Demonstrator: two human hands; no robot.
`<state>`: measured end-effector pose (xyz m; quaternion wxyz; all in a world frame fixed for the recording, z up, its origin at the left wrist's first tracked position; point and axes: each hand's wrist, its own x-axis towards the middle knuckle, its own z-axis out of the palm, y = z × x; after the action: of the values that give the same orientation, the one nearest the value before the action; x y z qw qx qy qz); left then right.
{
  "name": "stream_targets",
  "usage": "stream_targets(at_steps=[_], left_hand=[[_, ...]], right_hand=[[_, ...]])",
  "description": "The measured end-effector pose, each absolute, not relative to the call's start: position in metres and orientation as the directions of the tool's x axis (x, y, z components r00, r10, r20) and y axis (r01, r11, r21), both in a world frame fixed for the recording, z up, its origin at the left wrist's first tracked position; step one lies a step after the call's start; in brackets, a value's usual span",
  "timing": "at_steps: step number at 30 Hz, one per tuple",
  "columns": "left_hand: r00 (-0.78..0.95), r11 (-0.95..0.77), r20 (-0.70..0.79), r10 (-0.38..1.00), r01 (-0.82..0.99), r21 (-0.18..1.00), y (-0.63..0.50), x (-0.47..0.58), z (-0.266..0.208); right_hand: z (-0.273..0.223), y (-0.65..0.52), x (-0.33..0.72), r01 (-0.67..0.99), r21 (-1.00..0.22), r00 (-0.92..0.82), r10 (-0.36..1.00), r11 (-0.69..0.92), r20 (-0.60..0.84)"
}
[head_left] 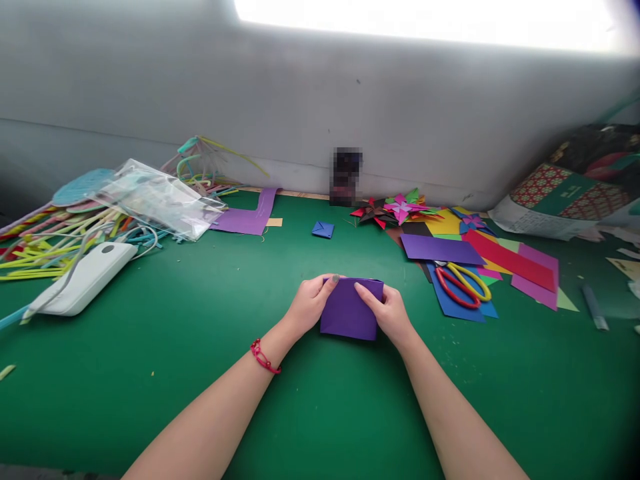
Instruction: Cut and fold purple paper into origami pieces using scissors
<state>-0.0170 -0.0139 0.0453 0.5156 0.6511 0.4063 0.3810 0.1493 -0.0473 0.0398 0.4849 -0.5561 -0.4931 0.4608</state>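
A folded sheet of purple paper (349,312) is held up between both hands, above the green tabletop. My left hand (311,305) pinches its upper left corner, thumb on the near face. At the upper right, my right hand (391,312) grips the same sheet, with the thumb pressed flat on its front. The fingers behind the paper are hidden. Beyond the hands lies a small folded blue paper square (323,230). To the right, scissors (463,283) with red and yellow handles rest on blue paper (453,308).
Pipe cleaners (60,240), a clear plastic bag (160,197) and a white power bank (87,277) crowd the left side. Folded paper stars (400,208), a purple strip (443,249) and a red strip (513,260) lie right. A patterned box (565,193) stands farther right.
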Motion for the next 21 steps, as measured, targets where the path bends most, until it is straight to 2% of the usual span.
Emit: stream_targets(at_steps=[21], left_hand=[[0.396,-0.108,0.064,0.916,0.089,0.990,-0.0152,-0.0171,0.0461]], right_hand=[[0.0418,-0.0478,0.1483,0.108,-0.994,0.095,0.995,-0.028,-0.018]])
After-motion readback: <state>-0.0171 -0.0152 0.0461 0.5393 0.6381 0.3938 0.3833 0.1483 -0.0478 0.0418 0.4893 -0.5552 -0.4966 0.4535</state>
